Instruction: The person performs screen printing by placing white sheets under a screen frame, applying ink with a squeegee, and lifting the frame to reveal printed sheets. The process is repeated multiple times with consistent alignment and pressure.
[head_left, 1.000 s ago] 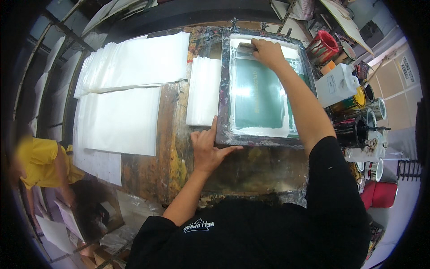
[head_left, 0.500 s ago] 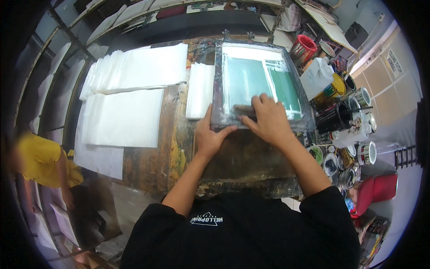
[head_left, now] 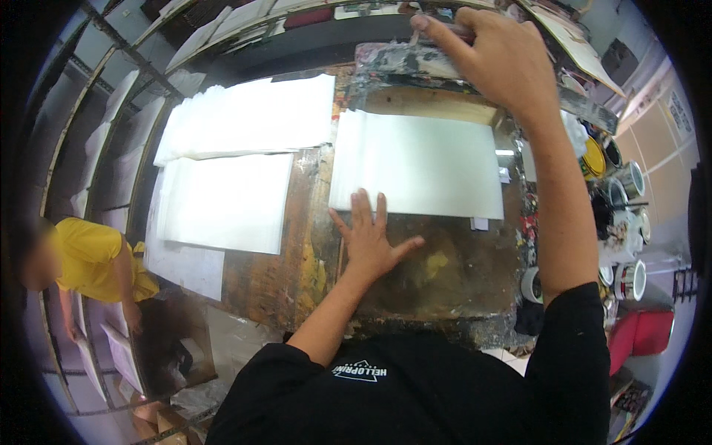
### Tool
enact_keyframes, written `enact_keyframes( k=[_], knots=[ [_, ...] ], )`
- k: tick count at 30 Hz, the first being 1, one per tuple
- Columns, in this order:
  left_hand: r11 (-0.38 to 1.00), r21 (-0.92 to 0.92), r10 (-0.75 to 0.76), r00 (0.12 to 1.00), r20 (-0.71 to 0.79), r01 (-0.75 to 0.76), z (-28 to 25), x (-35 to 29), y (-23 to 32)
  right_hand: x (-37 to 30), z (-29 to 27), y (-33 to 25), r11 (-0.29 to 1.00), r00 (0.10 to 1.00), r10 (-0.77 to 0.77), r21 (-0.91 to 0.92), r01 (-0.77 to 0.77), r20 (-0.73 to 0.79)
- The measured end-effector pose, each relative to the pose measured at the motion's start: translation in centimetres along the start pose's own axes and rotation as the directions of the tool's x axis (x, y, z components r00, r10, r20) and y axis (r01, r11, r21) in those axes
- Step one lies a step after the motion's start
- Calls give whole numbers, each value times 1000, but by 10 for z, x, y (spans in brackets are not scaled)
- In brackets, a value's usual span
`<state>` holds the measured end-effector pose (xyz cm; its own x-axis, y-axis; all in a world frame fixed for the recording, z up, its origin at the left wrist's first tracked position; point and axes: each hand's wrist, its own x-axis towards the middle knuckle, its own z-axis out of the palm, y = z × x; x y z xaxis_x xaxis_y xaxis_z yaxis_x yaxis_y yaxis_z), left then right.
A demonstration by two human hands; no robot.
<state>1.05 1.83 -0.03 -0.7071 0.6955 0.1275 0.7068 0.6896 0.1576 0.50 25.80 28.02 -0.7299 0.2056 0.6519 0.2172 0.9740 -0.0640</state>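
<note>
My right hand (head_left: 512, 67) is raised at the far side of the table, its fingers closed at the near edge of a tilted screen-printing frame (head_left: 397, 63), which shows nearly edge-on. A brownish strip beside the thumb may be the squeegee; the hand hides most of it. Below, white sheets (head_left: 426, 163) lie flat on the dark, stained printing board (head_left: 437, 289). My left hand (head_left: 368, 245) is open, fingers spread, with its fingertips on the near left edge of these sheets. Small paper tabs (head_left: 480, 223) poke out at their near and right edges.
Two stacks of white sheets, a far one (head_left: 248, 115) and a near one (head_left: 226, 204), lie on the table's left. Paint cans (head_left: 630, 178) crowd the right side beside a red chair (head_left: 653, 330). A person in yellow (head_left: 93, 259) is at the left, near shelving.
The screen frame has swung up from the board with my right hand, uncovering white sheets there. My left hand has left the frame's near edge and spread its fingers on the sheets.
</note>
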Motion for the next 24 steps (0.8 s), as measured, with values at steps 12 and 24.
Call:
enact_keyframes(
  k=[12,24],
  knots=[
    [866,-500,-206,926,-316,22,-56,45,-30,18,5,13,998,999,-5,57,3,41],
    [930,-114,291,889,-353,-350,-32,50,-35,7,-6,9,999,993,31,21,-34,111]
  ],
)
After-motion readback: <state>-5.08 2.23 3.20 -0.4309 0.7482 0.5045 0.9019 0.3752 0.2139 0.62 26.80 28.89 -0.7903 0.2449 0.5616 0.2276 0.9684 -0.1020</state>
